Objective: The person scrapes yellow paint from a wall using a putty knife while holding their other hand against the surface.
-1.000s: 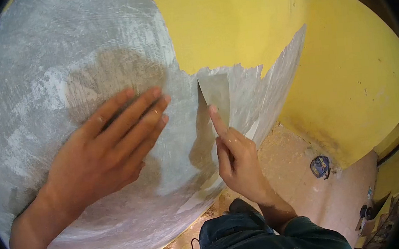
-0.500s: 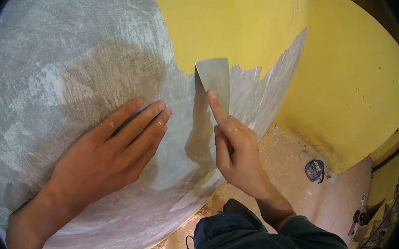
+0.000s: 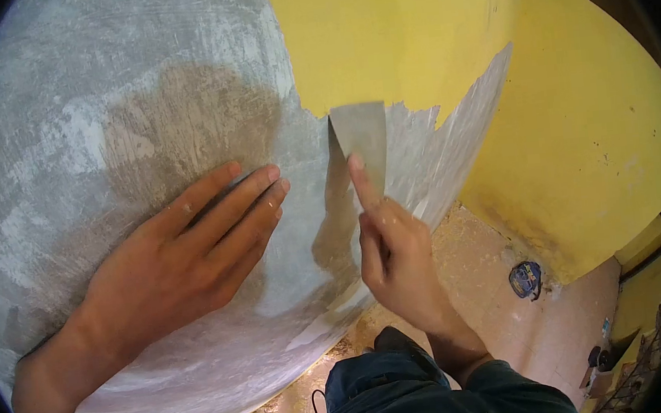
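My right hand (image 3: 399,252) grips a wide putty knife (image 3: 361,129), the index finger stretched along its blade. The blade's straight edge lies at the ragged lower border of the yellow paint (image 3: 402,35) on the wall. The knife's handle is hidden inside my fist. To the left, my left hand (image 3: 185,254) rests flat with fingers extended on the bare grey wall surface (image 3: 45,176). That grey part is scratched and streaked with whitish patches. The knife and right hand cast a shadow on the wall.
A second yellow wall (image 3: 575,122) stands at the right, stained near its foot. On the floor (image 3: 506,325), strewn with yellow flakes, lies a dark blue object (image 3: 525,279) near the corner. Assorted items sit at the far lower right.
The putty knife has come down slightly, its edge now at the paint border instead of over the yellow. My left hand stays in the same place on the wall.
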`<state>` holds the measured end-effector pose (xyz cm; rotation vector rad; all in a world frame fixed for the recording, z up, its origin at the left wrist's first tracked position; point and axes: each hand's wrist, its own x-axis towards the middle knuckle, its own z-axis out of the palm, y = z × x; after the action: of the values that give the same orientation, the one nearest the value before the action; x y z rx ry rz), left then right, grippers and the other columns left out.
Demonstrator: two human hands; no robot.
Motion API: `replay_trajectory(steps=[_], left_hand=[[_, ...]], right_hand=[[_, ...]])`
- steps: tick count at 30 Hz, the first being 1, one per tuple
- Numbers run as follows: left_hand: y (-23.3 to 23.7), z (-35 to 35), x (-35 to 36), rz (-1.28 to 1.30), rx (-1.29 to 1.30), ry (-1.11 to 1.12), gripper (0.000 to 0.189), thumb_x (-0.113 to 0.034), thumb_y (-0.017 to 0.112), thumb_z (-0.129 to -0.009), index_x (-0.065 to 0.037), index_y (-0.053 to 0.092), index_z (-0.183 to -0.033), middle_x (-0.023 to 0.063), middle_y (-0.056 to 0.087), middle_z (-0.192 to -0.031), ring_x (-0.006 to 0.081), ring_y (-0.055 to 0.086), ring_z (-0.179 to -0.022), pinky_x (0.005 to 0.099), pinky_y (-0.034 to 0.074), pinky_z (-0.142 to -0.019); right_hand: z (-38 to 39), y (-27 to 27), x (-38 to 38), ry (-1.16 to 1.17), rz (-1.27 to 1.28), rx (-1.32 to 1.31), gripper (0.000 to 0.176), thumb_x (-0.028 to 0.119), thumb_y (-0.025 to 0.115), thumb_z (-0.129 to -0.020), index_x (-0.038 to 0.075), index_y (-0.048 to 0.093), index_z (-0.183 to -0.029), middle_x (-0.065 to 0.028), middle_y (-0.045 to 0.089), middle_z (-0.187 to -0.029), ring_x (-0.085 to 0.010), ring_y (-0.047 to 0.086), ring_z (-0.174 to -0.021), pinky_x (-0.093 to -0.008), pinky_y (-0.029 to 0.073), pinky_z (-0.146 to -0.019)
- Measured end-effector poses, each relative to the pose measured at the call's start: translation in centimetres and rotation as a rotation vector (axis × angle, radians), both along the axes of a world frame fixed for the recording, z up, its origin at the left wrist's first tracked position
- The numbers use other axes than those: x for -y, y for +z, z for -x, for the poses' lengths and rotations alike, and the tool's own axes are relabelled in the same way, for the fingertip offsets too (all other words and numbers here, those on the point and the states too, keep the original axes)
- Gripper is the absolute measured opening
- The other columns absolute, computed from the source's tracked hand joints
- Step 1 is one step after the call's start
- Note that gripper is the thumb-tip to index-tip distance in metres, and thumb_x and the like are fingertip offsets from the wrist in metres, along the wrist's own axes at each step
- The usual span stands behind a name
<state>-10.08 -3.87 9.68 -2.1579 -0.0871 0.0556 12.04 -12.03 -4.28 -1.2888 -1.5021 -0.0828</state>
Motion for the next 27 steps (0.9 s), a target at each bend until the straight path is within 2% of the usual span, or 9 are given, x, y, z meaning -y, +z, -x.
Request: replay_trajectory(steps=[2,10,12,13,15,18,20,27], left_hand=[[-0.1,0.1,0.0,0.012,0.001,-0.007,0.044,-0.027,0.069,-0.087,-0.011,0.070,-0.128,0.0048,0.057,-0.150,0.0215,0.044,-0.148,0.0463,0.030,-0.130],[-0.4,0.2,-0.1,0.036,0.027,-0.013,0.040,-0.024,0.067,-0.090,-0.011,0.071,-0.127,0.0043,0.058,-0.148,0.0208,0.045,-0.147,0.0457,0.030,-0.130],[-0.3,0.2,-0.2,-0.044,0.013,0.011,0.050,-0.033,0.071,-0.089,-0.015,0.065,-0.135,0.0037,0.052,-0.155,0.0220,0.040,-0.151,0.0469,0.027,-0.131],[-0.1,0.2,-0.2,-0.049,0.017,0.013,0.050,-0.033,0.071,-0.089,-0.015,0.065,-0.135,0.0037,0.052,-0.155,0.0220,0.040,-0.151,0.0469,0.027,-0.131],[0.2,0.2,0.0,-0.064,0.039,0.062,0.065,-0.043,0.076,-0.085,-0.019,0.058,-0.143,0.0027,0.044,-0.162,0.0240,0.033,-0.155,0.0493,0.024,-0.132],[0.2,0.2,0.2,-0.148,-0.008,0.097,0.075,-0.049,0.078,-0.082,-0.022,0.052,-0.147,0.0023,0.038,-0.165,0.0256,0.029,-0.157,0.0518,0.021,-0.133],[0.0,0.1,0.2,-0.121,0.014,0.083,0.072,-0.046,0.077,-0.083,-0.022,0.053,-0.146,0.0029,0.038,-0.165,0.0258,0.030,-0.156,0.0519,0.021,-0.133],[-0.1,0.2,0.0,-0.097,0.042,0.051,0.068,-0.037,0.079,-0.082,-0.020,0.056,-0.143,0.0042,0.040,-0.164,0.0264,0.031,-0.155,0.0523,0.023,-0.132]], right_hand=[[-0.3,1.4,-0.4,-0.027,0.010,-0.005,0.077,-0.016,0.052,-0.089,0.009,0.042,-0.161,-0.0140,0.050,-0.074,-0.0242,0.051,-0.062,-0.0331,0.045,-0.063],[0.3,0.6,-0.1,-0.025,0.026,0.007,0.077,-0.016,0.053,-0.089,0.009,0.041,-0.162,-0.0130,0.049,-0.073,-0.0226,0.050,-0.061,-0.0318,0.044,-0.061],[0.4,0.7,-0.1,-0.030,0.028,0.006,0.078,-0.016,0.053,-0.089,0.008,0.041,-0.162,-0.0130,0.049,-0.072,-0.0226,0.050,-0.061,-0.0317,0.044,-0.061],[0.5,0.5,0.2,-0.027,0.035,0.009,0.077,-0.016,0.053,-0.089,0.008,0.041,-0.162,-0.0132,0.049,-0.072,-0.0228,0.049,-0.061,-0.0318,0.044,-0.061],[0.7,-0.1,0.4,-0.022,0.046,0.015,0.077,-0.016,0.053,-0.089,0.008,0.041,-0.161,-0.0135,0.049,-0.072,-0.0229,0.049,-0.060,-0.0320,0.044,-0.061],[0.9,-0.1,0.3,-0.002,0.009,-0.003,0.075,-0.016,0.052,-0.090,0.007,0.042,-0.161,-0.0139,0.048,-0.072,-0.0238,0.049,-0.060,-0.0323,0.043,-0.061],[0.6,1.2,0.0,-0.025,0.018,0.001,0.075,-0.015,0.052,-0.090,0.008,0.042,-0.161,-0.0144,0.049,-0.072,-0.0254,0.050,-0.060,-0.0331,0.044,-0.062],[1.0,-0.5,0.2,-0.028,0.006,0.017,0.076,-0.015,0.053,-0.091,0.011,0.041,-0.162,-0.0149,0.048,-0.071,-0.0269,0.051,-0.060,-0.0357,0.045,-0.062]])
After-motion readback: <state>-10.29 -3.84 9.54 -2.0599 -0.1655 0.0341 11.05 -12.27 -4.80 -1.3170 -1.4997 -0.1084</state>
